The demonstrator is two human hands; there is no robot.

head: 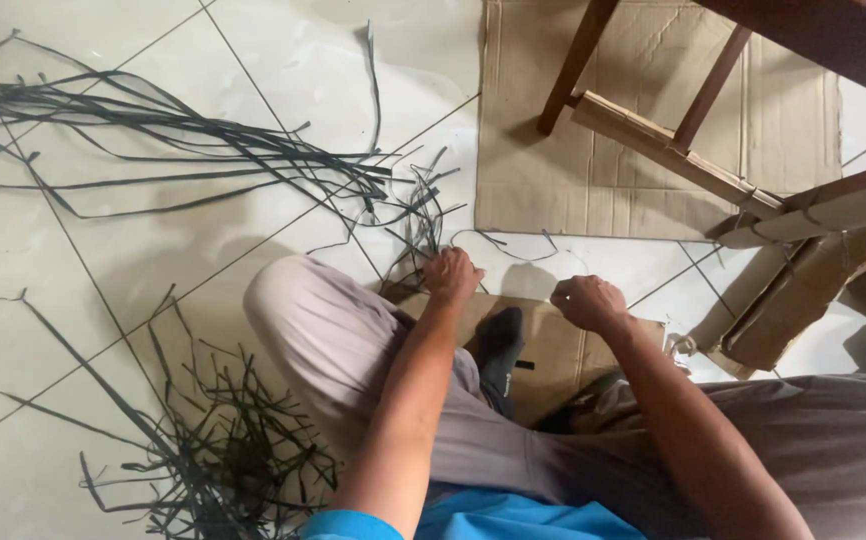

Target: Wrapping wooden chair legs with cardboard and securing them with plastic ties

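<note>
We see the left hand (451,275) w/ fingers curled shut at the near ends of the dark strips (253,150), approx. where the bundle narrows by the knee; it looks pinched on a strip end, tho the exact strand is too thin to tell. The strips' long axis runs away from that hand toward the upper left across the tiled floor (83,250), fanning out at the far end, so the bulk lies up and left of the fingers, not toward the right hand. The right hand (589,302) is well apart to the right, closed in a loose fist over the small cardboard sheet (553,350); a very fine strand seems to arc between the 2 hands, but we can't tell if it's gripped. Left hand is clearly the nearer one to the bundle. A 2nd tangle of short dark offcuts (223,450) lies near the left leg.
</note>
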